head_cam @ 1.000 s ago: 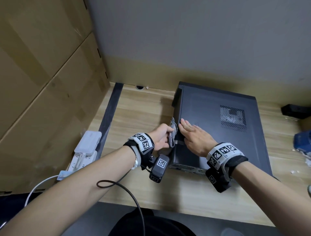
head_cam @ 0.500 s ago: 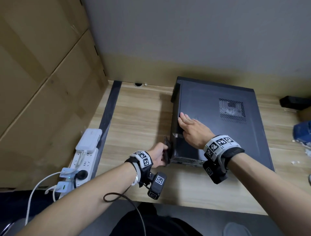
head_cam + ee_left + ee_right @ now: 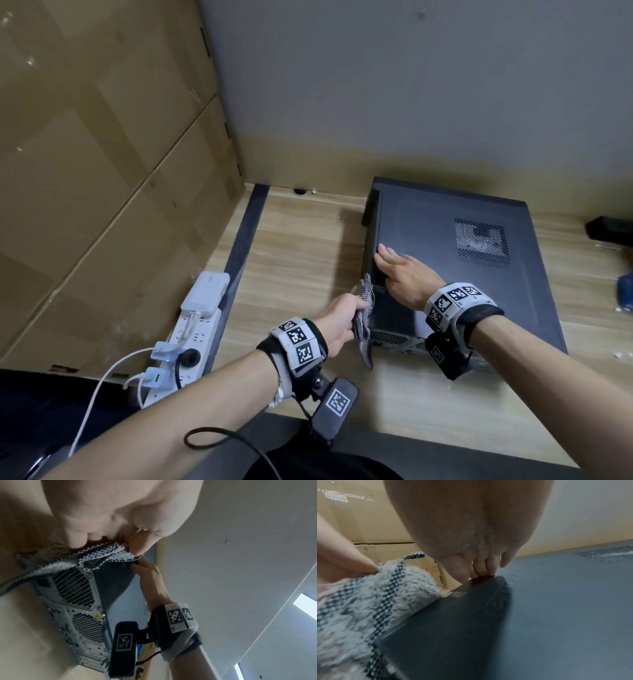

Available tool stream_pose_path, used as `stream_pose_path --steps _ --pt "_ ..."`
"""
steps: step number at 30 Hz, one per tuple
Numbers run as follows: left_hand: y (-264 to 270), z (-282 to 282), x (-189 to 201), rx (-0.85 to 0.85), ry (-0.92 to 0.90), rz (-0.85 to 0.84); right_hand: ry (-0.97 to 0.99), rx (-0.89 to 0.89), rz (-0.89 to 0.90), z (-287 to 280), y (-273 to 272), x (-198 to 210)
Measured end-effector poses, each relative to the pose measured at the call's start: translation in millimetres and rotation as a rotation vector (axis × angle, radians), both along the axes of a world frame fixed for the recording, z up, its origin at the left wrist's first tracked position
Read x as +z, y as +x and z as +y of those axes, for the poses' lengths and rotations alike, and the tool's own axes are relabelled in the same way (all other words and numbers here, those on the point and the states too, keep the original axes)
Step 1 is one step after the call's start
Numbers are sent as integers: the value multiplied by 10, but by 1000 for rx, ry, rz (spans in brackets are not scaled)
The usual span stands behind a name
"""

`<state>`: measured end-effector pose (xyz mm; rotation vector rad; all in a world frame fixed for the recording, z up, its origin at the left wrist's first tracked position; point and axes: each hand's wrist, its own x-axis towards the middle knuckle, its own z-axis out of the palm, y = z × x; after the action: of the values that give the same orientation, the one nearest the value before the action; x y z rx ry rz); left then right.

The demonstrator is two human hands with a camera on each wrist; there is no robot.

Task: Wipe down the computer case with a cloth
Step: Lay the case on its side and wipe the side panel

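A black computer case lies on its side on the wooden desk, its metal rear panel facing me. My left hand grips a grey-and-white checked cloth and holds it against the case's left side wall near the rear corner. The fluffy cloth shows beside the dark panel in the right wrist view. My right hand lies flat on the top panel by its left edge, fingers straight, holding nothing.
Cardboard boxes wall off the left side. A white power strip with plugs and a charger lies at the desk's left edge. A grey wall stands behind the case. A black object and something blue sit at the far right.
My left hand with the cloth slid toward the rear corner of the case's side, then came back up along it. My right hand stayed flat on the top panel.
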<state>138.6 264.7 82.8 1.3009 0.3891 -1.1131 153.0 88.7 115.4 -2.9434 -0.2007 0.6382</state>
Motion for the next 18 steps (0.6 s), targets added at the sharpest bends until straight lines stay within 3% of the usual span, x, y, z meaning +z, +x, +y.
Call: stream_pose_path --steps 4,18 --pt "215 -141 85 -5 13 -22 60 -31 23 -253 177 89" --pt "1568 -737 200 17 7 -46 -47 -191 31 -636 1186 86"
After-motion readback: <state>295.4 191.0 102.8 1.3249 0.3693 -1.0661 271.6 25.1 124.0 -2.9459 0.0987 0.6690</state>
